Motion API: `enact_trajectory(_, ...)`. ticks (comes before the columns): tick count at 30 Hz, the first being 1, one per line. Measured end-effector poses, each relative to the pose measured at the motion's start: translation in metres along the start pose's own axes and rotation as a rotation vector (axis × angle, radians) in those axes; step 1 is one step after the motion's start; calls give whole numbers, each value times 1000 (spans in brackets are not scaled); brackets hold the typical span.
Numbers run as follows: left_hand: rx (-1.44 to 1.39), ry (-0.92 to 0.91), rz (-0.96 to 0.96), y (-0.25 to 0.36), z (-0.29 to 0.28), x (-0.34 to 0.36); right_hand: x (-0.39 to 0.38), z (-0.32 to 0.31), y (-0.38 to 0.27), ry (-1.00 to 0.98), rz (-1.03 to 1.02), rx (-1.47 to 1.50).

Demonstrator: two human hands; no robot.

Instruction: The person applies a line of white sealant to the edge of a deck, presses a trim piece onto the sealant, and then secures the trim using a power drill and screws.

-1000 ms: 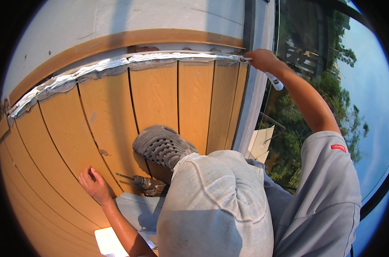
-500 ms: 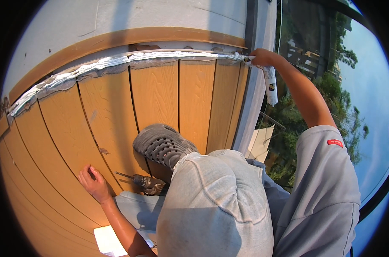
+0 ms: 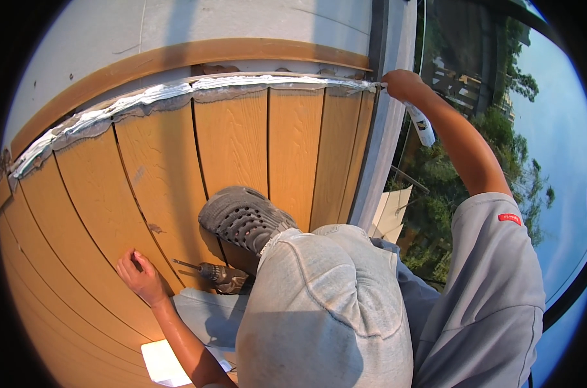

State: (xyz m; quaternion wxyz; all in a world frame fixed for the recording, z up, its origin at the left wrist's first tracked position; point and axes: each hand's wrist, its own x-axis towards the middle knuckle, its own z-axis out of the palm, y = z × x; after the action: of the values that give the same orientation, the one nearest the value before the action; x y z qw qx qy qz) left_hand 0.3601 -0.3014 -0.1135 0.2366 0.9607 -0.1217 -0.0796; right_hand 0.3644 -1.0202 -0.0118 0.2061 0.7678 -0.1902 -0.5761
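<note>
At the far right end of the seam, my right hand [image 3: 404, 86] is closed around a white sealant tube [image 3: 422, 125]. The tube's tail hangs below the hand, and its front end meets the seam beside the grey frame. A thick, uneven bead of white sealant [image 3: 241, 82] runs along the far edge of the orange-brown planks [image 3: 232, 142]. My left hand [image 3: 140, 278] rests low over the planks at the left, its fingers loosely bent and apart, with nothing visible in it. A drill [image 3: 221, 276] with a long bit lies to the right of that hand.
A grey clog [image 3: 245, 218] stands on the planks in the middle. Beyond the bead runs a brown strip [image 3: 267, 48] before a pale wall [image 3: 241, 22]. The grey frame [image 3: 378, 149] bounds the right side, with trees outside. A white sheet-like thing [image 3: 159, 363] lies near my left forearm.
My right hand has shifted slightly right along the seam, and the tube's tail has swung right and up. The white bead reaches farther toward the frame. My left hand has barely moved.
</note>
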Motion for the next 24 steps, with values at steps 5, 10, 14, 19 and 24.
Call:
enact_trajectory(5,-15,3,-10,-3,1,-2,11,17,-8,130,-92,-53)
enact_trajectory(10,-16,-6,2,3,0,2,1,16,-22,166,-109,-154)
enact_trajectory(14,5,19,21,1,0,2,-4,18,-21,211,-153,-68)
enact_trajectory(19,-17,10,6,1,1,1,-2,24,-6,212,-171,172)
enact_trajectory(24,6,24,36,2,0,2,-3,22,-4,184,-253,122)
